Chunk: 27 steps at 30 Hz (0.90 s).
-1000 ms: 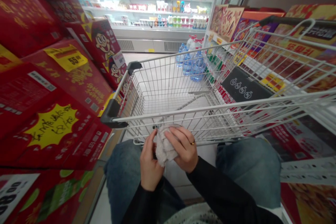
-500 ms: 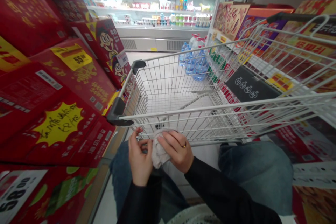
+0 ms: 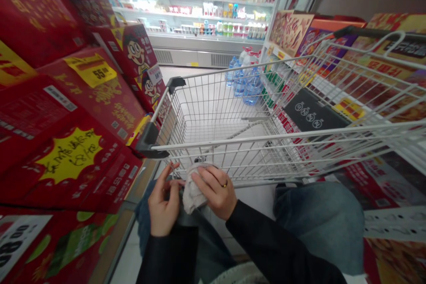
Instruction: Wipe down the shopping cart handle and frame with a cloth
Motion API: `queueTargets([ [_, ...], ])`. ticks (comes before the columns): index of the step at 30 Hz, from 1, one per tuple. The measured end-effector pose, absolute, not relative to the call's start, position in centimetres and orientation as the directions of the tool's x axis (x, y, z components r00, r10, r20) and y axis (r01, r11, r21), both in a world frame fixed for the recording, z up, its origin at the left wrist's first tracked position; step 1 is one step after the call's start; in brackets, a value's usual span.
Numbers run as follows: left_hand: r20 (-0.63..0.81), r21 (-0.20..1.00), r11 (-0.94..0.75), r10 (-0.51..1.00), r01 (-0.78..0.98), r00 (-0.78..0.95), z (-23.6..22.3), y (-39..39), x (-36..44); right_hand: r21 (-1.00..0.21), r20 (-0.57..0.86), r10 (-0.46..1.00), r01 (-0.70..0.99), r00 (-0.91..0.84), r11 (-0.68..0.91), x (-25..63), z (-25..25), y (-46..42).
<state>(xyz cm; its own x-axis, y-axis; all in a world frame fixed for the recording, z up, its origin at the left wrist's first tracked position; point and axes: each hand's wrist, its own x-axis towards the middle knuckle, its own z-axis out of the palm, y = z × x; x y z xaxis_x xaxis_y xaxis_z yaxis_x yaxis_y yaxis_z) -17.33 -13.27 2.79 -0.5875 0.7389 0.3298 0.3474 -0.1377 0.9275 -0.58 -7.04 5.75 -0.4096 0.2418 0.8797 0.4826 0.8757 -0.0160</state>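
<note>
In my right hand is a crumpled greyish-white cloth, held against the near lower side of a wire shopping cart. A ring shows on one finger of that hand. Just left of the cloth is my left hand, its thumb and fingers apart and slightly bent. Its index fingertip reaches the cart's wires near the dark plastic corner piece; whether it touches them I cannot tell. Nothing shows in the left hand. The basket stands sideways in front of me, its handle end to the right.
Red gift boxes with yellow price signs are stacked close on the left. Shelves with boxed goods line the right. Large water bottles stand on the floor beyond the cart, before a lit refrigerated display. My knees are bent beside the cart.
Both hands have shifted slightly left along the cart's side, the cloth moving with the right one. The left hand now sits a little farther from the cloth. The camera view has tilted slightly.
</note>
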Motion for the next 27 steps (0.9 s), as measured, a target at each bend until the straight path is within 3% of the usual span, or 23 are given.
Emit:
queueTargets([
  [6,0.376,0.920,-0.218,0.725,0.325,-0.578,3.0,-13.5,-17.6,-0.049,0.890,0.245,0.454,-0.384,0.890,-1.5,8.6,-7.2],
  [13,0.328,0.941,-0.206,0.747,0.268,-0.579,2.4,-13.4,-17.5,-0.041,0.864,0.254,0.442,-0.435,0.896,-2.2,5.8,-7.7],
  [19,0.405,0.904,-0.197,0.678,0.379,-0.614,2.1,-13.4,-17.6,-0.046,0.875,0.249,0.440,-0.415,0.897,-3.2,8.3,-7.5],
  [24,0.358,0.930,-0.224,0.736,0.293,-0.575,1.5,-13.4,-18.0,0.022,0.877,0.184,0.421,-0.443,0.907,-4.1,6.9,-7.4],
  [27,0.335,0.938,-0.194,0.722,0.286,-0.606,0.9,-13.4,-18.1,0.008,0.851,0.216,0.423,-0.479,0.906,-4.5,6.6,-7.5],
])
